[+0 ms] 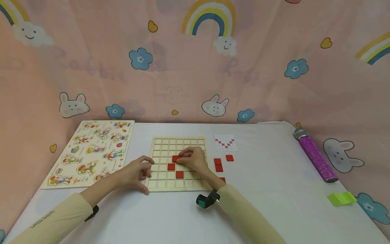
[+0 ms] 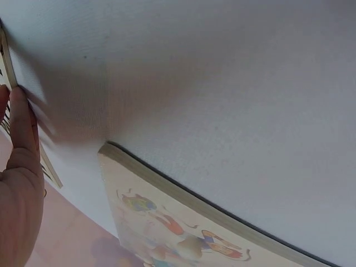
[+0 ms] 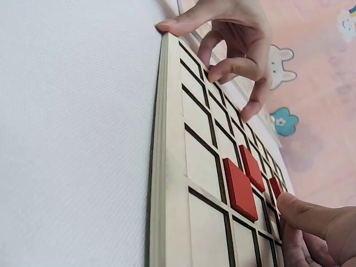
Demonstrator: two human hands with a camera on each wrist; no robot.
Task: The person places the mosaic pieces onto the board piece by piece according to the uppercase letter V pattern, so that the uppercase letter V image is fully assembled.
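Observation:
A pale wooden grid board (image 1: 161, 183) lies on the white table. My right hand (image 1: 196, 161) pinches a red square tile (image 1: 175, 158) between thumb and fingertips over a middle cell; whether it is fully seated cannot be told. Nearer me, one red tile (image 1: 171, 166) sits in a cell, and another red tile (image 1: 179, 175) lies a row closer and to the right. At the board's left side, my left hand (image 1: 137, 173) rests with spread, bent fingers; its thumb (image 3: 181, 23) touches the near left corner. Fingertips touch the left edge farther up.
Right of the board lie several loose red tiles (image 1: 230, 158) and a small card (image 1: 225, 142) with a red V pattern. A picture puzzle board (image 1: 88, 152) lies at left. A purple glitter microphone (image 1: 318, 157) and a green paper strip (image 1: 342, 199) are far right.

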